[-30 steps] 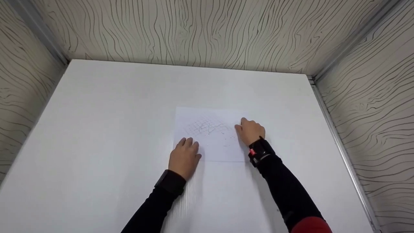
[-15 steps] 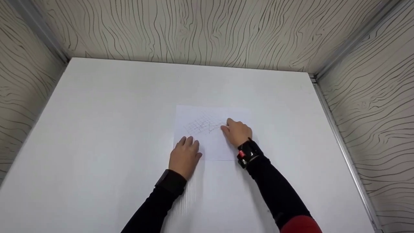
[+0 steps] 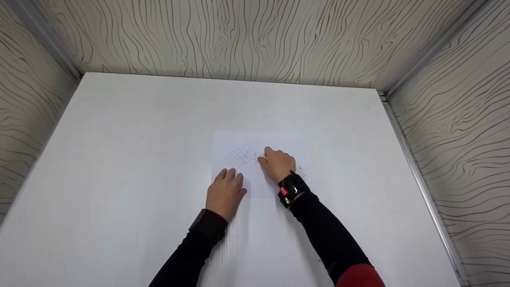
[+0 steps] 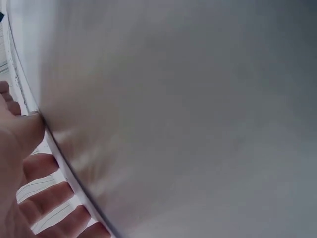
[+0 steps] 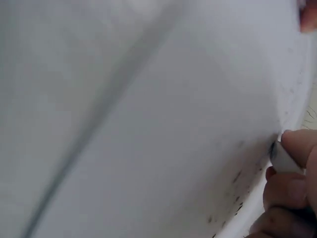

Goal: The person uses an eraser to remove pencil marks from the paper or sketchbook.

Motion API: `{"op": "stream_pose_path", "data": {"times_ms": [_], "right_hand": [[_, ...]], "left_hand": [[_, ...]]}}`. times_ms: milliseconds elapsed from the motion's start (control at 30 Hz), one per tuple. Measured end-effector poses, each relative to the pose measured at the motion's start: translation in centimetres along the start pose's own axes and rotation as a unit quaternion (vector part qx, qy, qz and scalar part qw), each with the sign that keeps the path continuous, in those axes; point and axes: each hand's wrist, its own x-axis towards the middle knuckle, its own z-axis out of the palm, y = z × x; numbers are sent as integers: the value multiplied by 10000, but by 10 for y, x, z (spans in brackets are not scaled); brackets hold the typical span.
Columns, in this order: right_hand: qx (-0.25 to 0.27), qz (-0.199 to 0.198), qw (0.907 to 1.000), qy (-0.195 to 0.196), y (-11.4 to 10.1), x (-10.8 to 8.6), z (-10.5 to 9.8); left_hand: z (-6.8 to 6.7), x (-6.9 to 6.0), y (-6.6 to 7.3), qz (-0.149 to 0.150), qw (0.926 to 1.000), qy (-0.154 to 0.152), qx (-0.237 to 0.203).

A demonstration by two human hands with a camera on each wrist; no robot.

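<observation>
A white sheet of paper [image 3: 235, 137] lies on the white table, with a faint pencil grid [image 3: 241, 153] drawn across its upper part. My left hand [image 3: 225, 195] rests on the paper's lower left corner, fingers spread and fairly straight. Over the middle of the sheet, at the right end of the grid, is my right hand [image 3: 279, 163]. In the right wrist view its thumb and fingers pinch a small white eraser [image 5: 283, 159] with a dark smudged tip, pressed against the paper. From the head view the hand hides the eraser. Dark eraser crumbs [image 5: 237, 206] lie beside it.
The white table [image 3: 139, 139] spreads around the sheet. Panels with a wood-grain line pattern [image 3: 223, 40] stand behind and at both sides. A metal rail [image 3: 422, 183] runs along the table's right edge.
My right hand has moved left across the paper, from its right edge to the middle. Less of the grid's right part shows now. My left hand has stayed in place.
</observation>
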Motion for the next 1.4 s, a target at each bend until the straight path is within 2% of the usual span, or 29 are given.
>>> {"op": "stream_pose_path", "data": {"times_ms": [67,233,333,433,600,667,733,867,967,1067,1133,1200,1333,1400], "right_hand": [[-24,88,9999,97,9,0,-4],[-144,485,9984,254,46,0,-18],[-377,620,9971,228,54,0,-22],[-498,493,9973,219,40,0,-19],[-570,-167,9982,71,-1,-1,-3],[-676,-297,9973,11,-10,-2,3],[-764,-266,9967,15,-9,-2,5],[-677,-92,9976,131,17,-1,1],[-548,57,9985,54,41,1,-8],[-554,259,9981,16,52,1,-15],[-539,339,9980,29,47,2,-16],[-471,252,9986,22,34,1,-14],[-402,-294,9987,-78,-1,2,-6],[-468,-580,9972,-63,-9,2,-3]], "left_hand": [[-1,1,0,-7,9999,99,30],[0,3,1,32,9994,322,86],[2,1,2,65,9995,283,148],[5,-2,2,81,9995,240,174],[8,-4,2,125,9995,275,53],[7,-4,2,140,9995,294,-4],[6,-4,2,114,9996,277,-7],[4,-2,0,50,9998,217,21],[3,-2,0,29,9999,163,11],[4,-3,0,11,9999,127,-4],[4,-3,0,-1,9999,100,-16],[4,-2,0,2,9999,119,-29],[4,-1,0,42,9998,153,-94],[3,-1,0,55,9998,160,-124]]}}
